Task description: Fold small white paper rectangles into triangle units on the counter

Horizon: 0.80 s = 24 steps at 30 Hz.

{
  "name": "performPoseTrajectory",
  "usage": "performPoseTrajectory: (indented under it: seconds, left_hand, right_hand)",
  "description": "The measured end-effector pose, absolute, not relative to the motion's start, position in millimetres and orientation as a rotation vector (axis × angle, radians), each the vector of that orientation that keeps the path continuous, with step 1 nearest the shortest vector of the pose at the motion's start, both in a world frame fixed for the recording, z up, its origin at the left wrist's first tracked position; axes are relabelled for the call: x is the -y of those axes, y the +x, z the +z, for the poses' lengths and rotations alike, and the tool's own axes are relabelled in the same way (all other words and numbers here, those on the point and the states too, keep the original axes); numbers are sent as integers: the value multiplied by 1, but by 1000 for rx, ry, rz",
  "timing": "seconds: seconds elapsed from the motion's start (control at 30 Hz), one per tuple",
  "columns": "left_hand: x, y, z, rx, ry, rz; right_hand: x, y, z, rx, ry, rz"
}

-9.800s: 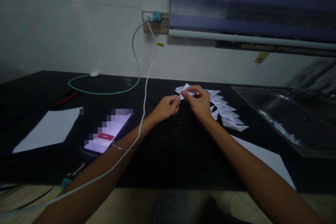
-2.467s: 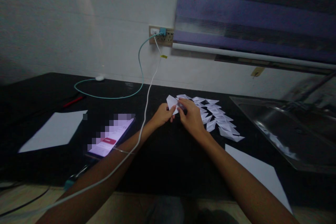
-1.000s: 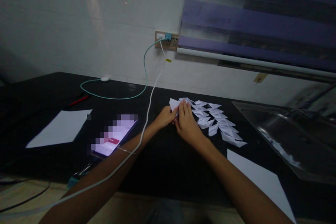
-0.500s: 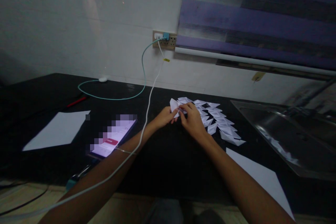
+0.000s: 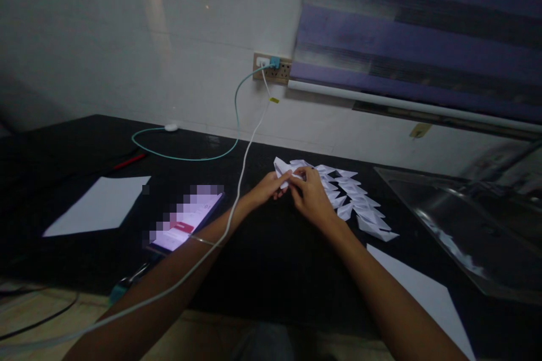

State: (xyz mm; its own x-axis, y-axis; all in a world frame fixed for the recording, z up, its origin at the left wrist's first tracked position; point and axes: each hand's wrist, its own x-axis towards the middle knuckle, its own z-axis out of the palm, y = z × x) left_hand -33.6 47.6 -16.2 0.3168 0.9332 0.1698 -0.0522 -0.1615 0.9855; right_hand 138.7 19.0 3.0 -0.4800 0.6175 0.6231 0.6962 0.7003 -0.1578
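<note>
A small piece of folded white paper (image 5: 281,168) is pinched between both hands above the black counter. My left hand (image 5: 271,186) grips its lower left part, thumb on top. My right hand (image 5: 311,189) holds the right side between thumb and fingers, which hide part of the paper. Just behind and to the right lie several folded white paper pieces (image 5: 358,192), pointed and set in overlapping rows. The right hand covers some of them from view.
A lit phone (image 5: 186,225) lies by my left forearm, with a white sheet (image 5: 99,206) farther left. Another white sheet (image 5: 423,290) lies beside my right forearm. A metal sink (image 5: 457,214) is at right. A white cable (image 5: 241,172) hangs across my left forearm from the wall socket (image 5: 273,69).
Both hands stay on the folded paper. My right fingers pressed flat over it a second ago, then drew back to a pinch. Its upper flap now looks more creased. The view has shifted slightly.
</note>
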Motion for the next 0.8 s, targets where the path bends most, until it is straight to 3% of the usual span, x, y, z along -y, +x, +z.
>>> performPoseTrajectory:
  seconds: [0.3, 0.53, 0.8]
  left_hand:
    - [-48, -33, -13, -1086, 1639, 1169]
    - [-42, -32, -13, -1175, 1898, 1301]
    - [-41, -31, -17, -1129, 2051, 1300]
  right_hand:
    - [-18, 135, 3, 2061, -961, 59]
    - [-35, 135, 2, 1348, -1157, 795]
    - [-24, 133, 7, 1493, -1107, 998]
